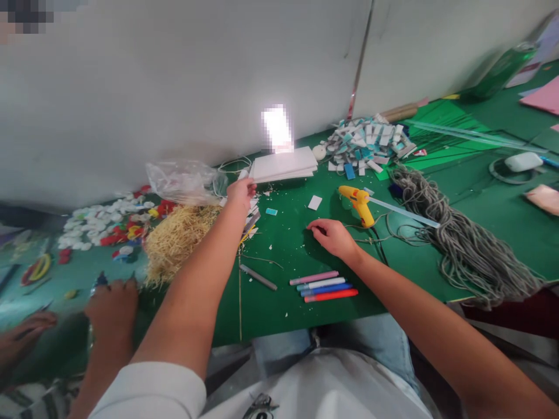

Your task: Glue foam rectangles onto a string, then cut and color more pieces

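Note:
My left hand (pixel 241 190) reaches to the near left corner of a stack of white boards (pixel 283 165), its fingers closed at the edge. What they hold there, if anything, is hidden. Low over the green table, my right hand (pixel 332 237) has its fingers curled together, and nothing shows in them. A small white square piece (pixel 315 202) lies beyond it. To its right is a yellow glue gun (pixel 358 205) with a clear glue stick (pixel 404 212) in its back. Several markers (pixel 327 286) lie nearer me, with a grey marker (pixel 258 277) to their left.
Straw (pixel 179 238), a plastic bag (pixel 183 180) and bottle caps (pixel 102 218) are on the left, near another person's hands (pixel 112 305). A heap of small white and blue pieces (pixel 364 142) sits against the wall. Grey cord (pixel 458 238) spreads along the right; a bright phone-like screen (pixel 277 128) stands behind the boards.

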A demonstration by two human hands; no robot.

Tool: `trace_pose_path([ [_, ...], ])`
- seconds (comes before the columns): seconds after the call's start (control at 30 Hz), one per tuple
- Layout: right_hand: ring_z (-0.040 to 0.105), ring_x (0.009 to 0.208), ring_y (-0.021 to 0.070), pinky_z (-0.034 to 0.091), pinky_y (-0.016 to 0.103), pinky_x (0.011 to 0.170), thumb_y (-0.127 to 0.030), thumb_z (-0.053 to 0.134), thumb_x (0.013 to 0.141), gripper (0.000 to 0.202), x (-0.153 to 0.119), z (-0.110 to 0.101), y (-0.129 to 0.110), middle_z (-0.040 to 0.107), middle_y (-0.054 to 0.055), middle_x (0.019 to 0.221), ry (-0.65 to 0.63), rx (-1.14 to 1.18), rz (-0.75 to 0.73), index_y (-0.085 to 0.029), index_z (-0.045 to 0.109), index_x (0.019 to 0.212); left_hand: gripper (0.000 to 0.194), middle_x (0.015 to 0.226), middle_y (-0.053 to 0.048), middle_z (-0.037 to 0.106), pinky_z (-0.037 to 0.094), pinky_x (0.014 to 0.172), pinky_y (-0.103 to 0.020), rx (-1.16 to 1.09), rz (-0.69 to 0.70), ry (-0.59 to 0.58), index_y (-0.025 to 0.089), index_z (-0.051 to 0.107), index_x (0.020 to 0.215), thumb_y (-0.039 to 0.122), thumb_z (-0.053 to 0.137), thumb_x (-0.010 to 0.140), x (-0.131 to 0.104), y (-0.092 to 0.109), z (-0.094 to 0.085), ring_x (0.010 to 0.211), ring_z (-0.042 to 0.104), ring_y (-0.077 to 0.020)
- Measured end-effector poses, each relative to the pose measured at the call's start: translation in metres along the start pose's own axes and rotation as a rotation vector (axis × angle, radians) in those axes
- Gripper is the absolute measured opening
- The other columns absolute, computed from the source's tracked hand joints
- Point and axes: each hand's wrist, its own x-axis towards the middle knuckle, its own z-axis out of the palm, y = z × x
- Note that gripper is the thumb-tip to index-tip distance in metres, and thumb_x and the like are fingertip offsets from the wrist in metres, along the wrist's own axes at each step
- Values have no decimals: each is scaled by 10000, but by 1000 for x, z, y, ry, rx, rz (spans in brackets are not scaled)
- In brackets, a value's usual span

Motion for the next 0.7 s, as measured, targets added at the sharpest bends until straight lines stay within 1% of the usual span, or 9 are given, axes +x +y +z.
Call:
trace_pose_path([
  [0.07,649,670,148,522,257,697,-130,573,852,247,0,0,0,777,25,809,3,1,-6,-212,803,888,412,1336,-112,632,600,970,-479,2,21,30,171,607,1326,412,670,998,-3,2,-3,1151,661,-254],
  [0.13,643,661,146,521,256,689,-128,574,849,247,0,0,0,773,22,797,9,1,-9,-215,803,884,374,1281,-105,656,613,931,-443,-2,72,72,160,620,1299,385,663,1004,-8,6,-6,1097,679,-236],
  [0.2,643,657,145,520,254,684,-129,579,846,242,1,0,1,771,21,792,13,1,-9,-215,803,879,267,1113,-75,699,615,821,-328,-8,148,129,133,647,1244,269,625,1016,-14,11,-12,936,705,-180],
  [0.23,645,657,146,521,254,683,-132,581,846,241,1,0,1,770,21,790,15,2,-10,-216,804,879,229,1010,-52,704,594,746,-264,-11,194,163,120,662,1216,199,595,1012,-17,13,-16,830,700,-145],
  [0.3,647,655,146,522,253,679,-141,583,844,240,1,0,2,767,16,778,16,5,-11,-222,807,880,245,867,-12,683,524,614,-188,-18,293,235,108,681,1192,101,551,983,-23,19,-26,657,651,-94],
  [0.4,653,657,150,529,257,681,-150,575,847,253,0,0,2,773,14,777,16,9,-12,-226,811,895,306,864,-2,678,478,543,-164,-24,432,342,112,679,1225,72,560,946,-34,27,-46,577,601,-68],
  [0.5,679,696,159,539,266,706,-145,566,851,262,0,0,1,796,25,831,12,10,-9,-223,812,898,359,937,-33,695,483,538,-154,-28,536,454,96,673,1246,48,532,919,-49,29,-68,625,610,-71],
  [0.6,706,750,170,554,281,754,-138,567,858,261,0,0,0,809,33,880,0,12,-2,-222,811,897,419,1092,-93,714,513,557,-155,-38,601,575,85,660,1280,49,483,902,-69,23,-86,833,682,-121],
  [0.7,721,798,178,568,300,803,-134,562,886,267,-1,0,0,806,35,894,-18,14,10,-218,811,927,403,1233,-107,711,585,635,-191,-44,631,655,121,697,1214,88,457,891,-87,11,-102,1028,703,-179],
])
